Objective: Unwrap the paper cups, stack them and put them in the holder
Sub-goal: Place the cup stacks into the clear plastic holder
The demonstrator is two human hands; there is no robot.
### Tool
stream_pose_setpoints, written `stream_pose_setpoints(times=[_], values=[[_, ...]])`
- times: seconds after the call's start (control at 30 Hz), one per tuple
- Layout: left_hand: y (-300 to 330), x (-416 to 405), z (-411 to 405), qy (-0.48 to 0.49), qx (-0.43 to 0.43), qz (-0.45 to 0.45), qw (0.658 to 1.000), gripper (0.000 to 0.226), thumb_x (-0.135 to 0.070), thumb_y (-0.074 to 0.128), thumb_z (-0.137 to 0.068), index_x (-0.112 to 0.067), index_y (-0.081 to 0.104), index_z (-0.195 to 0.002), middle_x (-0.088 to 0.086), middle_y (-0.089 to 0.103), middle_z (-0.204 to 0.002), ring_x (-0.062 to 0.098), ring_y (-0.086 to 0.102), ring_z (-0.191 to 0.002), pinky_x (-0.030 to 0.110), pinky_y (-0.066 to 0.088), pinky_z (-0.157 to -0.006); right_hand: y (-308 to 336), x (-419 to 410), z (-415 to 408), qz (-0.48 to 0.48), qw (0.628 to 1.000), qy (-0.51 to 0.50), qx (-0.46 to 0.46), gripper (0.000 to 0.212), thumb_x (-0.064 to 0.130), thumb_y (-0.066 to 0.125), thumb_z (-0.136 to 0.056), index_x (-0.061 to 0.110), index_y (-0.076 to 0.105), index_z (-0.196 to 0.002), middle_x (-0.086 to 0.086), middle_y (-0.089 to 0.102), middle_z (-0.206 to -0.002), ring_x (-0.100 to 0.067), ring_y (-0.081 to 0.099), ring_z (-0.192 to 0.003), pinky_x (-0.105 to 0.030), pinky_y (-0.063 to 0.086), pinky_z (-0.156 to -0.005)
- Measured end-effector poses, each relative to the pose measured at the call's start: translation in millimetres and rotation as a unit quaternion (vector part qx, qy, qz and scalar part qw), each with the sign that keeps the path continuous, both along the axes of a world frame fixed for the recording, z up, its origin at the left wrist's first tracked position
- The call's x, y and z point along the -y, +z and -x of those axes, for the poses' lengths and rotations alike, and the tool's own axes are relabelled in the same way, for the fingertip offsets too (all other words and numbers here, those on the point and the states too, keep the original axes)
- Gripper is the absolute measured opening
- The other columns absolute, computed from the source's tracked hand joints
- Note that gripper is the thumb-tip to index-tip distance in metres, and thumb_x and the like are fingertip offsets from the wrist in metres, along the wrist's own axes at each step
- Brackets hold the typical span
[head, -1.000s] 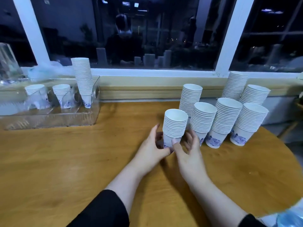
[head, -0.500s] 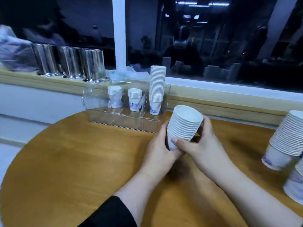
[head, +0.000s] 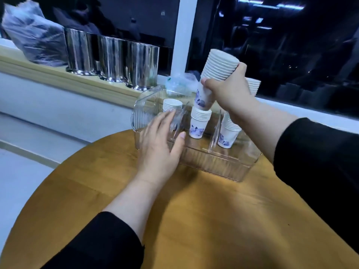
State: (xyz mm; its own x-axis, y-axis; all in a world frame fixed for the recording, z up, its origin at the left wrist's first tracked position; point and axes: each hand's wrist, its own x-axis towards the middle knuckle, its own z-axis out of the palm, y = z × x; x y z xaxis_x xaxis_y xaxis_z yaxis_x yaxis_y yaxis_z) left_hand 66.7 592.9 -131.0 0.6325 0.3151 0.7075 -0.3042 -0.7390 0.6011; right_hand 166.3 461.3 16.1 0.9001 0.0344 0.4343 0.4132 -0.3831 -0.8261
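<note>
A clear plastic holder point(head: 213, 162) with upright dividers stands at the far edge of the round wooden table point(head: 194, 220). Its left bay holds a short stack of white cups point(head: 172, 105), its middle bay another short stack point(head: 199, 123), and its right bay a tall stack point(head: 229, 133) partly hidden by my arm. My right hand point(head: 229, 92) grips a tilted stack of white paper cups point(head: 215, 74), whose base touches the top of the middle stack. My left hand point(head: 159, 144) rests with spread fingers against the holder's front left wall, holding nothing.
Three shiny metal canisters point(head: 110, 59) and a crumpled plastic bag point(head: 33, 37) sit on the wooden window ledge behind. Loose clear wrapping point(head: 178, 82) lies behind the holder. A white window post point(head: 182, 35) rises beyond; the glass is dark.
The held stack went from both hands over the table to my right hand alone, above the holder's middle bay. My left hand let go and moved to the holder's front. The view closed in on the holder.
</note>
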Motion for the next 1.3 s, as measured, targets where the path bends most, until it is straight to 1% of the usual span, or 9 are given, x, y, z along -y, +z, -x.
stream_pose_setpoints(times=[0.17,0.33,0.43,0.6,0.73,0.83,1.0,1.13,1.3], values=[[-6,-10,-19,-0.021,-0.033,-0.039,0.998,0.056,-0.044,0.048,-0.094,-0.025,0.048,-0.146,-0.004,0.048,-0.150,0.018,0.043,-0.139,0.044,0.033,-0.116,-13,-27,-56,0.021,0.995,-0.086,-0.042,0.073,0.036,0.077,-0.082,0.016,0.026,-0.131,-0.008,0.054,-0.123,-0.030,0.054,-0.109,-0.047,0.050,-0.091],[-8,-12,-24,-0.046,-0.058,-0.035,0.997,0.057,-0.043,0.049,-0.094,-0.027,0.046,-0.148,-0.006,0.047,-0.151,0.018,0.041,-0.141,0.047,0.033,-0.116,-32,-35,-83,0.019,0.989,-0.113,-0.098,0.071,0.037,0.073,-0.087,0.015,0.024,-0.134,-0.007,0.049,-0.126,-0.026,0.048,-0.099,-0.040,0.040,-0.088],[-9,-13,-26,-0.052,-0.065,-0.037,0.996,0.056,-0.042,0.049,-0.093,-0.027,0.047,-0.147,-0.006,0.048,-0.150,0.016,0.042,-0.140,0.047,0.034,-0.115,-40,-38,-87,0.034,0.983,-0.100,-0.153,0.072,0.037,0.068,-0.092,0.015,0.019,-0.140,-0.011,0.048,-0.137,-0.027,0.045,-0.104,-0.042,0.040,-0.100],[-10,-16,-25,-0.049,-0.066,-0.045,0.996,0.055,-0.041,0.051,-0.094,-0.025,0.049,-0.146,-0.006,0.049,-0.149,0.017,0.043,-0.139,0.046,0.034,-0.115,-43,-41,-81,0.128,0.976,-0.116,-0.134,0.098,0.045,0.070,-0.088,0.011,0.006,-0.153,-0.016,0.041,-0.150,-0.036,0.048,-0.128,-0.050,0.042,-0.107],[-7,-16,-21,-0.027,-0.059,-0.061,0.996,0.055,-0.042,0.049,-0.094,-0.023,0.050,-0.145,-0.003,0.051,-0.148,0.018,0.043,-0.138,0.044,0.033,-0.115,-35,-30,-51,0.138,0.980,-0.112,-0.094,0.082,0.042,0.058,-0.097,0.011,0.010,-0.156,-0.012,0.041,-0.153,-0.035,0.047,-0.132,-0.044,0.042,-0.106],[-4,-6,-12,-0.019,-0.024,-0.071,0.997,0.052,-0.041,0.048,-0.094,-0.018,0.056,-0.140,0.000,0.055,-0.143,0.020,0.048,-0.134,0.041,0.036,-0.113,-40,-16,0,0.051,0.998,-0.039,-0.015,0.061,0.034,0.053,-0.100,0.015,0.028,-0.153,-0.007,0.048,-0.148,-0.023,0.051,-0.131,-0.031,0.041,-0.105],[-5,50,13,-0.054,0.002,-0.034,0.998,0.041,-0.031,0.054,-0.093,-0.013,0.064,-0.127,0.001,0.062,-0.129,0.022,0.056,-0.122,0.034,0.040,-0.107,-75,66,125,-0.111,0.989,0.057,0.077,0.022,0.011,0.057,-0.099,0.016,0.060,-0.120,0.005,0.069,-0.113,-0.001,0.064,-0.107,-0.017,0.050,-0.092],[-11,133,46,-0.141,-0.049,0.047,0.988,0.027,-0.020,0.063,-0.096,-0.018,0.064,-0.123,-0.004,0.062,-0.121,0.015,0.058,-0.113,0.026,0.041,-0.098,-124,188,213,-0.063,0.995,-0.040,0.070,0.018,0.028,0.057,-0.095,0.030,0.066,-0.111,0.008,0.072,-0.106,-0.016,0.068,-0.105,-0.022,0.052,-0.088],[-24,256,90,-0.273,-0.177,0.150,0.933,0.033,-0.016,0.067,-0.093,-0.036,0.058,-0.117,-0.009,0.065,-0.114,0.006,0.063,-0.106,0.041,0.051,-0.099,-155,324,290,-0.028,0.986,-0.165,0.007,0.017,0.015,0.061,-0.095,0.030,0.068,-0.099,0.007,0.072,-0.098,-0.009,0.069,-0.097,-0.012,0.048,-0.082]])
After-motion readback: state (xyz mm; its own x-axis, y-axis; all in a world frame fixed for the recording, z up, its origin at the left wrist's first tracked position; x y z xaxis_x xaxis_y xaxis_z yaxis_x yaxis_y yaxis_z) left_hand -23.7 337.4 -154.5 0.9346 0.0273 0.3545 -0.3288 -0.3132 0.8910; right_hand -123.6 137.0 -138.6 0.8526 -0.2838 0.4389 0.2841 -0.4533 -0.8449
